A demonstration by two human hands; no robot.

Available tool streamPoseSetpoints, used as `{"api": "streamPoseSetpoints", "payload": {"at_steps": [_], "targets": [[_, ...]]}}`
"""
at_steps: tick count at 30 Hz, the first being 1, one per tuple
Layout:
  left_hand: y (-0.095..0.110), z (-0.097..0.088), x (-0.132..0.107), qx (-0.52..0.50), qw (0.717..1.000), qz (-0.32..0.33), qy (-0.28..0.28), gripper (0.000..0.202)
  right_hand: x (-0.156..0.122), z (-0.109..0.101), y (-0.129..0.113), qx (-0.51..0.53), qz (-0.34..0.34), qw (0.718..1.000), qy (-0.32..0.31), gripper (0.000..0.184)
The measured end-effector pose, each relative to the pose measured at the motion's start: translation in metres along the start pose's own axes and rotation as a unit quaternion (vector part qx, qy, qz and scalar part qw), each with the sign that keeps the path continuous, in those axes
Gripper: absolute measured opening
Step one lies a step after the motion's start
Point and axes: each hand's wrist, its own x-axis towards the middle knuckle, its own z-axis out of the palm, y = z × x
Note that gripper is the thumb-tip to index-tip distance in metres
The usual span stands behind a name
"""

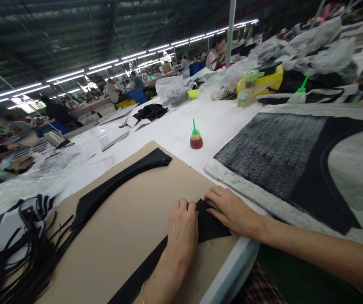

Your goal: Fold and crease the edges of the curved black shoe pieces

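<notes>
A curved black piece of sheet material [211,223] lies on the tan cardboard [121,223] in front of me. My left hand [183,228] has its fingers curled down onto the wide end of this piece. At its other edge, my right hand [230,211] holds the corner between thumb and fingers. Both sets of fingertips are partly hidden. A stack of similar black curved pieces [118,181] rests further back on the cardboard. To the right, a larger black panel [311,156] with a speckled grey area lies on a stained white board [247,181].
A squeeze bottle [196,141] with a green nozzle and reddish-brown liquid stands beyond the cardboard. Black strips [25,253] lie tangled at the left. A clear jar [247,88], a yellow bin [270,82] and plastic bags [171,90] sit further back. Other people work in the distance.
</notes>
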Motion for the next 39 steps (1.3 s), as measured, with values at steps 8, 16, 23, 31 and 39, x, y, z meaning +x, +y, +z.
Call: {"api": "streamPoseSetpoints", "payload": {"at_steps": [8, 16, 23, 31, 39], "targets": [[0.007, 0.005, 0.019, 0.050, 0.998, 0.024, -0.029, 0.018, -0.010, 0.003, 0.002, -0.007, -0.036, 0.999, 0.017, 0.017], [0.006, 0.011, 0.018, 0.065, 0.997, 0.041, -0.031, 0.017, -0.014, 0.003, 0.000, -0.013, -0.046, 0.999, 0.019, 0.022], [0.003, 0.015, 0.018, 0.044, 0.999, 0.009, 0.010, 0.020, -0.014, 0.004, 0.002, -0.024, -0.054, 0.998, 0.021, 0.022], [0.006, 0.021, 0.016, 0.037, 0.998, 0.019, 0.038, 0.016, -0.016, 0.003, -0.001, -0.030, -0.049, 0.998, 0.018, 0.022], [0.007, 0.027, 0.017, 0.031, 0.998, 0.030, 0.053, 0.017, -0.016, 0.004, 0.000, -0.038, -0.046, 0.998, 0.014, 0.022]]}}
